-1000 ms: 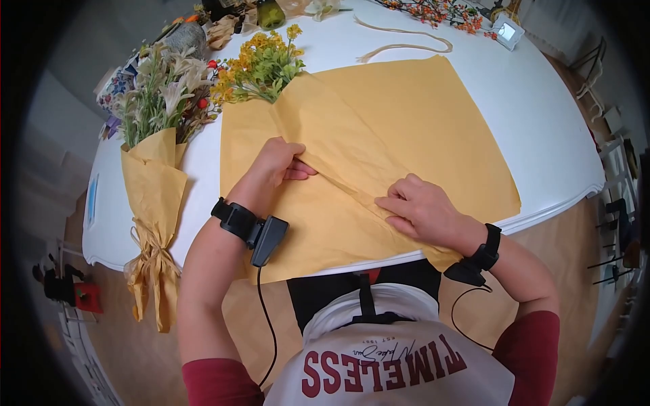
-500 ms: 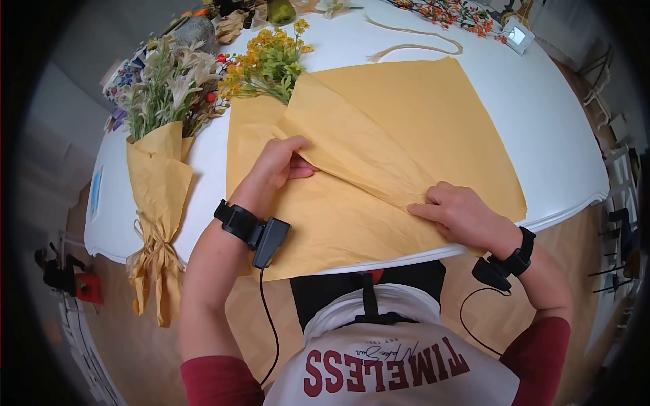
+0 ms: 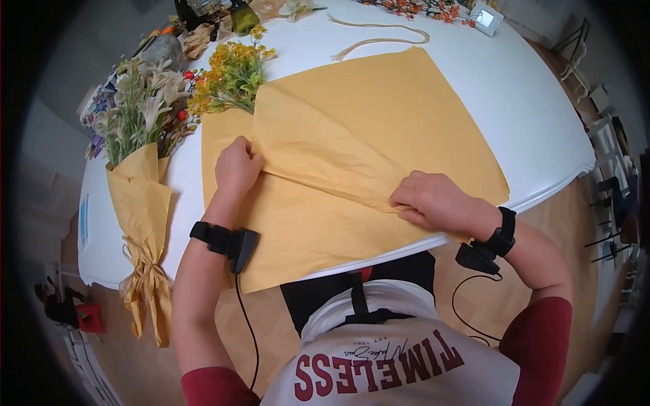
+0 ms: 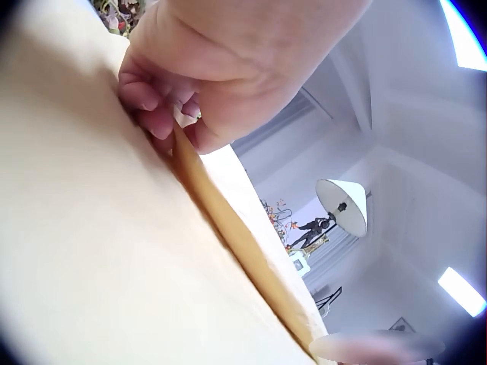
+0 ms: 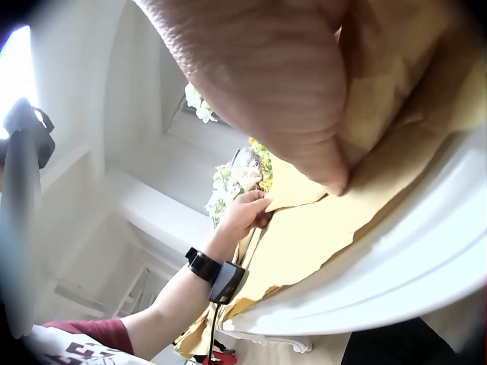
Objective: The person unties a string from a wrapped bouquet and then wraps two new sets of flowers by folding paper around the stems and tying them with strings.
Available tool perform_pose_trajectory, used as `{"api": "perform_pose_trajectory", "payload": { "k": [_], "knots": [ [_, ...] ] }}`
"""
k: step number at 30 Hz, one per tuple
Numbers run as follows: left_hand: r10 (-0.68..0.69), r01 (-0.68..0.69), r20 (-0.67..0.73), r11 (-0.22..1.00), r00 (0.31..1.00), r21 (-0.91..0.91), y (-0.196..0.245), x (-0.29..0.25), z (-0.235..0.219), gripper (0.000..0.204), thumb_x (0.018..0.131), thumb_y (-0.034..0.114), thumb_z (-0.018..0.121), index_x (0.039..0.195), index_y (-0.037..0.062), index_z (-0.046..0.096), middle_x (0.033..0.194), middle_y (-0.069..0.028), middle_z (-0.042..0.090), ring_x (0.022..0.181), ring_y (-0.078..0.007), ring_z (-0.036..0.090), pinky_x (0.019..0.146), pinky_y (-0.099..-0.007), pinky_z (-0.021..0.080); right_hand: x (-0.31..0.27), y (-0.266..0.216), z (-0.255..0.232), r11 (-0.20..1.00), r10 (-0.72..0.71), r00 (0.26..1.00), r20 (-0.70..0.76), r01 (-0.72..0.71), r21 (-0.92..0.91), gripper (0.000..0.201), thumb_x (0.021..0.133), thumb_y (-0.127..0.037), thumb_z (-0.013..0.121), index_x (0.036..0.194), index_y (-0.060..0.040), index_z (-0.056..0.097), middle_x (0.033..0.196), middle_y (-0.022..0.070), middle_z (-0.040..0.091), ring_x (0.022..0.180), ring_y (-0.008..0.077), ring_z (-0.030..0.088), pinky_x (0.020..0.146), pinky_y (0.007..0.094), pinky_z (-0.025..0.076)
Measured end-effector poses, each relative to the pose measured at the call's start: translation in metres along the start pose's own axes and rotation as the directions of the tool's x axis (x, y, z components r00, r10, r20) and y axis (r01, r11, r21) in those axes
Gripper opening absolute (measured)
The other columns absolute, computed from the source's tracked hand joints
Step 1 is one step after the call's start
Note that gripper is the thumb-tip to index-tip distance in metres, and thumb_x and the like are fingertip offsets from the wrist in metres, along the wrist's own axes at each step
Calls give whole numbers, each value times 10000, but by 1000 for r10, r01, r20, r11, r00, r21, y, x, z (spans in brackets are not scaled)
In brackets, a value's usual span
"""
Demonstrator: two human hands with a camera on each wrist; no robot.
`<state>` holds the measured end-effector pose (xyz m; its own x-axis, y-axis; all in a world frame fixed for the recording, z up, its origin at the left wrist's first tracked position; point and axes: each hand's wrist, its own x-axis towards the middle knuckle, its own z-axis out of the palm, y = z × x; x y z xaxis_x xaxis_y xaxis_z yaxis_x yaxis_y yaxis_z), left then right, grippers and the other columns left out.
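A large sheet of yellow wrapping paper [image 3: 440, 128] lies on the table, one side folded over in a diagonal flap [image 3: 318, 135]. My left hand [image 3: 237, 166] pinches the flap's edge at its upper left; in the left wrist view thumb and fingers [image 4: 156, 122] close on the raised edge. At the flap's lower right end my right hand [image 3: 437, 196] grips the same edge, its thumb [image 5: 319, 163] against the paper in the right wrist view. Yellow flowers with green leaves [image 3: 233, 74] stick out of the paper's top left; their stems are hidden under the flap.
A wrapped bouquet of pale flowers [image 3: 145, 108], tied at its paper base, lies left of the sheet and overhangs the front edge. Behind lie a beige cord [image 3: 386, 27], orange-berried branches [image 3: 420, 8] and a small white-framed display [image 3: 486, 19]. A green glass vase [image 3: 244, 17] stands at the back.
My right hand has slid right along the flap edge, drawing the flap straighter. My left hand has shifted slightly left, its fingers now curled at the edge. The head view has swung a little.
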<state>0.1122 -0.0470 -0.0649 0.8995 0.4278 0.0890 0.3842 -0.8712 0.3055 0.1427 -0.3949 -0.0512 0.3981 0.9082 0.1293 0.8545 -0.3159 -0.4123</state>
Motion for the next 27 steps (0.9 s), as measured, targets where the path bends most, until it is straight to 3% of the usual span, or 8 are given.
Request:
{"api": "perform_pose_trajectory", "payload": {
  "k": [1, 2, 3, 5, 9, 18, 21, 27],
  "knots": [
    [6, -6, 5, 1000, 1000, -3, 9, -5, 1, 177, 674, 0, 586, 848, 31, 570, 780, -118, 613, 732, -281, 601, 662, -410, 483, -1, -1, 3, 999, -39, 999, -32, 38, -37, 88, 739, -112, 627, 816, -90, 591, 745, 63, 556, 757, 243, 553, 644, 350, 459],
    [288, -267, -302, 958, 909, 108, 17, -10, 2, 200, 672, -2, 590, 867, 36, 567, 877, -137, 600, 822, -307, 578, 721, -412, 470, -1, 0, 5, 994, -81, 995, -63, 76, -75, 98, 725, -88, 626, 812, -91, 581, 731, 60, 544, 748, 242, 547, 628, 346, 459],
    [537, -457, -535, 842, 652, 288, 26, -16, 2, 223, 670, -3, 594, 887, 40, 563, 974, -156, 586, 913, -332, 556, 780, -414, 457, 0, 1, 6, 995, -76, 995, -64, 71, -76, 98, 725, -88, 626, 812, -91, 581, 731, 60, 544, 748, 242, 547, 628, 346, 459],
    [721, -717, -384, 672, 577, 184, 47, -32, -6, 243, 679, 7, 599, 914, 43, 551, 1094, -177, 530, 1010, -339, 513, 830, -403, 439, 0, 2, 9, 985, -126, 990, -61, 117, -126, 99, 713, -76, 612, 803, -90, 573, 695, 57, 513, 725, 244, 532, 601, 336, 453],
    [793, -732, 65, 588, 606, -345, 64, -42, 13, 130, 733, 20, 613, 849, 60, 569, 924, -125, 521, 912, -312, 491, 805, -353, 428, -4, 2, 8, 977, -122, 993, -2, 120, -178, 110, 696, -58, 595, 799, -85, 563, 706, 63, 496, 717, 246, 527, 587, 337, 452],
    [756, -684, 55, 618, 652, -388, 66, -38, 23, 296, 750, 14, 558, 1032, 86, 611, 937, -103, 520, 912, -278, 480, 804, -349, 425, -31, 9, -9, 992, 87, 989, -115, -97, -82, 127, 727, -63, 575, 846, -96, 602, 802, 80, 522, 769, 263, 550, 586, 353, 454],
    [779, -730, 11, 592, 627, -341, 63, -39, 27, 374, 719, -38, 558, 1066, 89, 615, 988, -125, 514, 907, -292, 476, 817, -346, 413, -17, 10, -36, 963, 169, 965, 199, -205, 175, 141, 749, -142, 617, 876, -83, 614, 875, 86, 559, 798, 292, 560, 641, 370, 465],
    [749, -734, 15, 654, 663, -183, 64, -52, 19, 421, 708, 10, 576, 1101, 153, 624, 1103, -102, 529, 970, -296, 481, 837, -376, 405, 38, 18, -12, 974, 143, 976, -166, -168, -149, 370, 741, -243, 671, 1013, -14, 565, 959, 161, 567, 840, 329, 571, 746, 386, 463]
  ]
}}
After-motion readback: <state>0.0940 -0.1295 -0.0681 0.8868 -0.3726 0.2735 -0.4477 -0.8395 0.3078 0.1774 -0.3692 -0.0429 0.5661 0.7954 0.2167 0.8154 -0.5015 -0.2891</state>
